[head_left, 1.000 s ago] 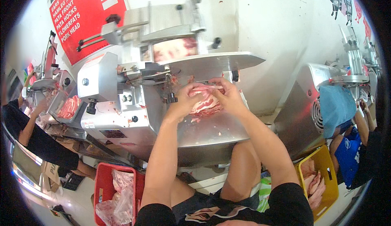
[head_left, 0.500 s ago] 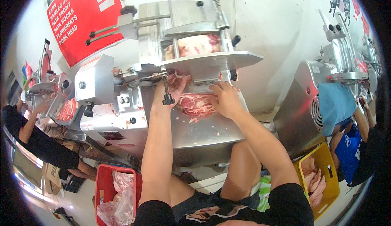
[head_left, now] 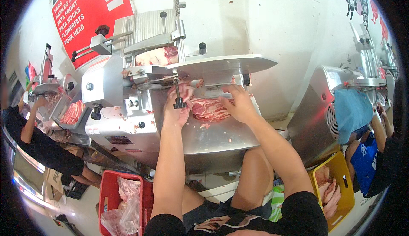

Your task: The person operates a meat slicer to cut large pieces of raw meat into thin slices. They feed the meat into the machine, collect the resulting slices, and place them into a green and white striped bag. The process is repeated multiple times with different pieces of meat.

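Observation:
At a steel meat slicer (head_left: 102, 87), my left hand (head_left: 174, 108) is under the blade outlet, partly hidden behind a black knob, holding loose pink meat slices (head_left: 185, 89). A pile of red, fat-streaked slices (head_left: 206, 111) lies on the steel surface between my hands. My right hand (head_left: 240, 106) is at the pile's right side, fingers apart and bent, with nothing gripped. Above, a pale block of meat (head_left: 155, 56) sits in the carriage.
Co-workers work at slicers on the left (head_left: 47, 148) and right (head_left: 364, 170). A red crate (head_left: 106, 193) with bagged meat and a yellow crate (head_left: 345, 176) with meat flank my legs. A blue plastic sheet (head_left: 351, 112) hangs at the right slicer.
My hands were together on the pile; the left has moved left under the outlet and taken loose slices, the right has drawn slightly rightward. The carriage has shifted, now further left than half a second ago.

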